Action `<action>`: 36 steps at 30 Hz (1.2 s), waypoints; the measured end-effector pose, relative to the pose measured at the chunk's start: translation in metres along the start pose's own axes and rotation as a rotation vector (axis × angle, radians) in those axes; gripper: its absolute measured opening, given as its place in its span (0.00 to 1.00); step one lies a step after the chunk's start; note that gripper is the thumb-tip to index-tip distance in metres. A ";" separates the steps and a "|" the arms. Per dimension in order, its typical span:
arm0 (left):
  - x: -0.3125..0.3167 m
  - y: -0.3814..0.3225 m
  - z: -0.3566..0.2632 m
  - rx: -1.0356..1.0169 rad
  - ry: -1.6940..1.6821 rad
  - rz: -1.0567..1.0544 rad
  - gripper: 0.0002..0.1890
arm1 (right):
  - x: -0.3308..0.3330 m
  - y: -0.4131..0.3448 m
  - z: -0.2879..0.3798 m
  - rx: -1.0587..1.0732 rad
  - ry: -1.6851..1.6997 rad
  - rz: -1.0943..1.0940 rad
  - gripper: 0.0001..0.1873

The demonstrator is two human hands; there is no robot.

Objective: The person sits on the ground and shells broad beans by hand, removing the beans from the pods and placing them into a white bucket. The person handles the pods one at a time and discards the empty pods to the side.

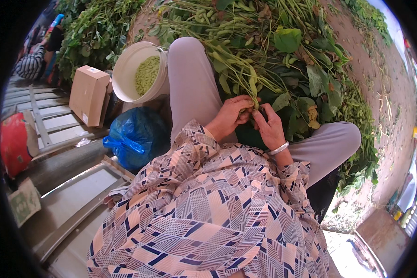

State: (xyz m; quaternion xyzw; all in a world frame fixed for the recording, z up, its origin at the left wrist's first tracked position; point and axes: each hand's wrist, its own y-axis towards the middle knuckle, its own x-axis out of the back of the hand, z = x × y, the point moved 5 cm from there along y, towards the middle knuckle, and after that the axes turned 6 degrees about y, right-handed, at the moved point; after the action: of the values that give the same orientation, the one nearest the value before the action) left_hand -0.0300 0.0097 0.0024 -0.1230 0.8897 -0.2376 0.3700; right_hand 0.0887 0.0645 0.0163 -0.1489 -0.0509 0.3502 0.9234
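Observation:
Both of my hands meet above my lap at the edge of a heap of uprooted soybean plants [236, 45]. My left hand [234, 110] pinches a green soybean pod [256, 100] that hangs from a stalk. Opposite it, my right hand [268, 127], with a silver bangle [279, 148] at the wrist, has thumb and fingers closed on the lower end of the same pod. More pods dangle on the stems just above my fingers. Beyond my left knee, a white plastic bucket [123, 74] leans, holding shelled green beans [147, 74].
Left of my lap lie a tied blue plastic bag [132, 139] and a cardboard box [88, 93]. A metal frame [87, 205] runs along the lower left, with a red bag [15, 142] farther out. Bare soil [363, 76] stretches right of the heap. People [45, 52] are at the far left.

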 end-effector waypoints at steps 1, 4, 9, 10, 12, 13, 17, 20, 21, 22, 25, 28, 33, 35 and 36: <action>0.002 0.000 0.001 -0.004 0.003 -0.010 0.11 | 0.000 0.000 0.001 -0.001 -0.005 0.005 0.09; 0.004 0.003 0.003 -0.010 0.013 -0.024 0.10 | -0.003 -0.001 0.002 0.005 -0.025 0.008 0.09; 0.009 0.005 0.006 0.001 0.021 -0.024 0.10 | -0.003 -0.006 0.005 -0.013 0.017 0.020 0.12; 0.010 0.006 0.007 -0.004 0.029 -0.037 0.09 | -0.004 -0.007 0.006 -0.024 0.004 0.026 0.12; 0.012 0.006 0.007 -0.014 0.045 -0.063 0.09 | -0.004 -0.007 0.003 -0.039 0.014 0.039 0.12; 0.012 0.006 0.007 -0.002 0.025 -0.068 0.08 | -0.004 -0.005 -0.003 -0.044 0.036 0.045 0.12; 0.015 0.007 0.009 0.041 -0.036 -0.049 0.06 | -0.006 -0.006 -0.015 -0.256 0.260 0.053 0.08; 0.018 0.008 0.011 0.104 -0.097 -0.062 0.06 | -0.016 -0.011 -0.011 -0.539 0.695 0.133 0.05; 0.019 0.008 0.012 0.133 -0.118 -0.073 0.06 | -0.017 -0.011 -0.013 -0.561 0.720 0.148 0.04; 0.019 0.008 0.012 0.134 -0.121 -0.040 0.06 | -0.016 -0.011 -0.017 -0.583 0.744 0.164 0.04; 0.025 0.010 0.018 0.126 -0.132 0.063 0.05 | -0.015 -0.010 -0.026 -0.626 0.790 0.230 0.05; 0.024 0.008 0.015 0.098 -0.114 0.110 0.05 | -0.014 -0.009 -0.027 -0.631 0.725 0.237 0.05; 0.014 -0.002 0.007 0.016 0.216 -0.021 0.09 | -0.009 -0.005 -0.021 -0.479 0.488 0.179 0.05; 0.009 -0.005 0.001 -0.027 0.371 -0.078 0.10 | -0.013 -0.001 -0.028 -0.251 0.369 0.161 0.07; 0.008 -0.005 -0.003 -0.050 0.449 -0.105 0.11 | -0.013 -0.003 -0.024 -0.284 0.397 0.145 0.06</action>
State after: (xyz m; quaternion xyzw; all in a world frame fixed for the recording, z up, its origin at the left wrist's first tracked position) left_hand -0.0371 0.0030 0.0022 -0.1222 0.9476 -0.2560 0.1470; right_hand 0.0856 0.0479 -0.0055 -0.3462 0.0936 0.3686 0.8576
